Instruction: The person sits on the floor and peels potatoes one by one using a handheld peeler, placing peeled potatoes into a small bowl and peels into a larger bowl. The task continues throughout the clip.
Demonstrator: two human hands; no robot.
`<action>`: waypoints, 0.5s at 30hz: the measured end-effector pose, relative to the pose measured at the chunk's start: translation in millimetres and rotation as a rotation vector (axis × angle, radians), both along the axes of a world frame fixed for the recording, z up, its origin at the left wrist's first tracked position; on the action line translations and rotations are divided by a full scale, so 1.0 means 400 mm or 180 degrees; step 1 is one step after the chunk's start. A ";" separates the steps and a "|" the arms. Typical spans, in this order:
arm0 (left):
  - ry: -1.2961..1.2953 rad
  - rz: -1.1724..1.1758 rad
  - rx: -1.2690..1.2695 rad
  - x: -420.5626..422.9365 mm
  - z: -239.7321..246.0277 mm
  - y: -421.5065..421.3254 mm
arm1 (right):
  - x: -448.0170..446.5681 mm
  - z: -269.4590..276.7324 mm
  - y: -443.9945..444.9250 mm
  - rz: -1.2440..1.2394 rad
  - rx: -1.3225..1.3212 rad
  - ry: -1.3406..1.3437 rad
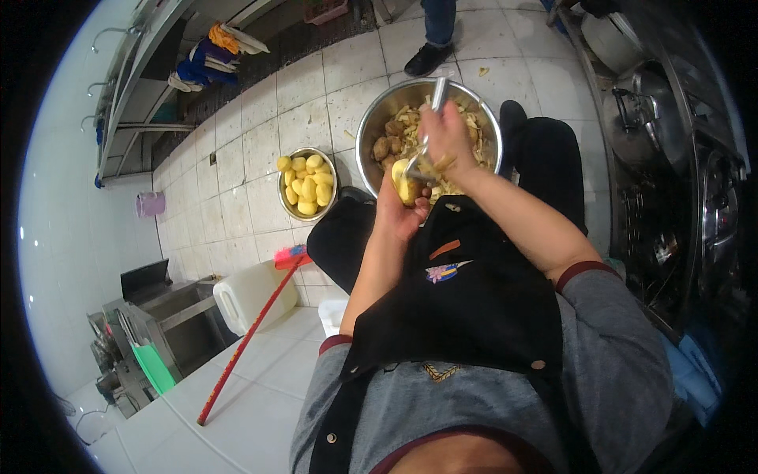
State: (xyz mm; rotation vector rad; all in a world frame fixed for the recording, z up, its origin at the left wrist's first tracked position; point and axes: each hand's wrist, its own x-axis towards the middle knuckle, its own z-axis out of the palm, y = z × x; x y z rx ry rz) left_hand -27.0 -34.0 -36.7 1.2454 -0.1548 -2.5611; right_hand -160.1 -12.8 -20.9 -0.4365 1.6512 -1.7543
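My left hand holds a partly peeled potato, yellow on its bared side and brown below. In my right hand is a metal peeler, blurred by motion, its head against the potato. Both hands are over the near side of a large steel bowl on the floor. Inside it lie several unpeeled potatoes and a heap of peelings. To the left stands a smaller steel bowl piled with peeled potatoes.
A red-handled broom leans beside a white plastic jerrycan at lower left. Another person's shoe is just beyond the large bowl. Metal shelving with pots lines the right. A purple bucket stands by the left wall.
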 end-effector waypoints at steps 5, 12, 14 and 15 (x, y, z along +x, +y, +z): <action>0.0076 0.0025 -0.0259 -0.004 0.029 0.006 | 0.022 -0.027 -0.010 0.0147 0.0184 0.0558; 0.0114 -0.0293 -0.0396 0.006 0.016 -0.005 | -0.015 -0.052 -0.042 0.0001 0.0776 0.0457; 0.0294 -0.0439 -0.0598 -0.001 0.026 0.007 | -0.062 -0.086 -0.065 -0.0361 0.1057 0.0734; 0.0372 -0.0491 -0.0675 0.002 0.032 0.016 | -0.080 -0.091 -0.071 -0.0519 0.1220 0.0864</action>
